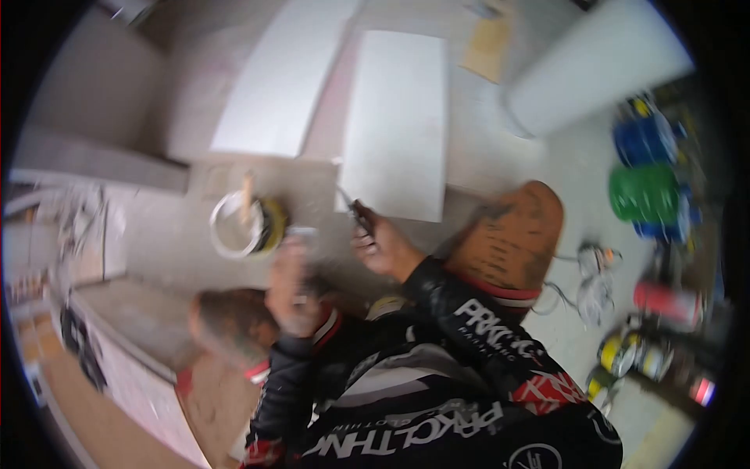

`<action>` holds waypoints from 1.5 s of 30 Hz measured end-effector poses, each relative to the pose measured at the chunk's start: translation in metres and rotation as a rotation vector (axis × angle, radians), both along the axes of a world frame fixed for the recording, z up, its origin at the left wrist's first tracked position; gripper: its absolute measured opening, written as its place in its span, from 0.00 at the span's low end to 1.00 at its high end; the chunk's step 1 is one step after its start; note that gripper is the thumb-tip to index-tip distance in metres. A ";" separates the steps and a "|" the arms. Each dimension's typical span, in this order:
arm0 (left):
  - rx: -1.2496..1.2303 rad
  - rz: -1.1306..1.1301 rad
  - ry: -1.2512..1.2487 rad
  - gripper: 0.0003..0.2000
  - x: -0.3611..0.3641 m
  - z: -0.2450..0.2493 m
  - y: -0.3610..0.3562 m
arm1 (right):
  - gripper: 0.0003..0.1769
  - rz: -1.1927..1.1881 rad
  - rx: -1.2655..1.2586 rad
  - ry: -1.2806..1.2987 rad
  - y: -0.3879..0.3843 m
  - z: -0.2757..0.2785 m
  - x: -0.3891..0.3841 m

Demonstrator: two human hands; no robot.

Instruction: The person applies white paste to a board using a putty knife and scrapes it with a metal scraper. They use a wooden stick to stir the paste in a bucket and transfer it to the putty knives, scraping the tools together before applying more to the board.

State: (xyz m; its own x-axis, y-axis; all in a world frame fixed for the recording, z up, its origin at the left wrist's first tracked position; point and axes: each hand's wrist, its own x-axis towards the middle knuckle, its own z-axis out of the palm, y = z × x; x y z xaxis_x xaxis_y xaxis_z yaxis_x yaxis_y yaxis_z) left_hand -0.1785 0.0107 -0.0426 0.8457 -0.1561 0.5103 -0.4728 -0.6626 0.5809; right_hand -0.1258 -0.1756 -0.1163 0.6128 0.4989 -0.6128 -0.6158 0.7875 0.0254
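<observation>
The right hand is closed on a dark tool whose tip is at the near corner of the white tile. The tile's long axis runs straight away. The left hand (too blurred to judge its grip) is nearer the bucket.

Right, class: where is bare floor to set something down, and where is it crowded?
Bare concrete lies left of the white bucket, and between the white tile and the green container. Crowded: the right edge with cans and cables, and around the right hand gripping a dark tool.
</observation>
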 end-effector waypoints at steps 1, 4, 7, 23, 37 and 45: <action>0.095 -0.119 0.016 0.22 -0.004 0.002 -0.004 | 0.15 0.080 -0.006 -0.045 0.007 0.011 0.000; -0.026 0.038 0.232 0.22 -0.004 -0.010 -0.008 | 0.17 0.407 0.151 -0.075 0.025 0.011 -0.027; -0.733 0.490 0.515 0.12 0.014 -0.046 0.031 | 0.10 0.440 -0.151 -0.110 0.012 0.016 -0.031; -2.226 -0.162 1.452 0.13 -0.050 -0.022 0.047 | 0.17 0.639 -1.386 -1.127 0.051 0.008 -0.019; -0.346 0.378 0.294 0.11 0.009 -0.044 0.003 | 0.25 0.350 -1.007 -1.200 0.064 0.041 -0.034; -0.182 0.277 0.226 0.20 0.036 -0.022 0.030 | 0.10 0.531 -0.915 -1.055 0.056 0.042 -0.011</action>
State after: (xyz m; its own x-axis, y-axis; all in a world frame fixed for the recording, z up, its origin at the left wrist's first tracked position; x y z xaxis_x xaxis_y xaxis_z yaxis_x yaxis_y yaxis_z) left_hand -0.1427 0.0404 -0.0644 0.9373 0.1695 0.3044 -0.1373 -0.6234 0.7698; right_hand -0.1369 -0.1191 -0.0745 0.8363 0.4973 -0.2308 -0.2484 -0.0315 -0.9681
